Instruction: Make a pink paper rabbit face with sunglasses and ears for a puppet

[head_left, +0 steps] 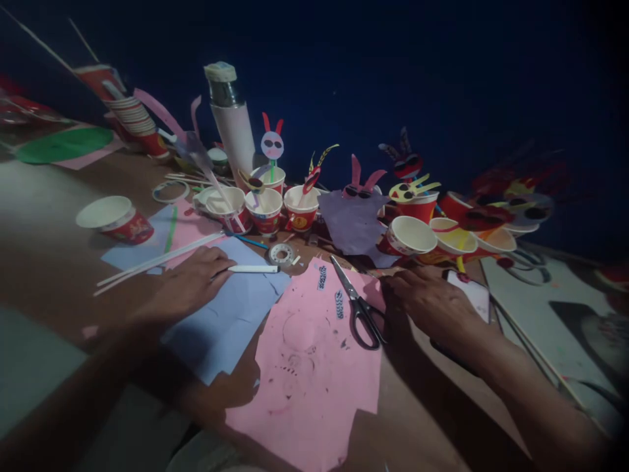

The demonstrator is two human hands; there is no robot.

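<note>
My left hand (pixel 196 282) is closed around the end of a white pen (pixel 253 269) with a dark tip, over blue paper (pixel 236 328). My right hand (pixel 427 295) lies low at the right, palm down, its fingertips in shadow beside the pink paper; whether they hold anything is hidden. Black-handled scissors (pixel 363 314) lie slightly open on the pink paper (pixel 314 373), between my hands. Two small patterned cut-outs (pixel 339 305) rest left of the blades. Near my right wrist is a phone (pixel 472 295).
Red and white paper cups (pixel 301 208) with paper animal figures stand along the back. Behind them rises a tall bottle (pixel 233 124). A tape roll (pixel 282 254) sits before the cups. White sticks (pixel 157 262) lie left, near a tilted cup (pixel 115 219). Stacked cups (pixel 135 118) lean at back left.
</note>
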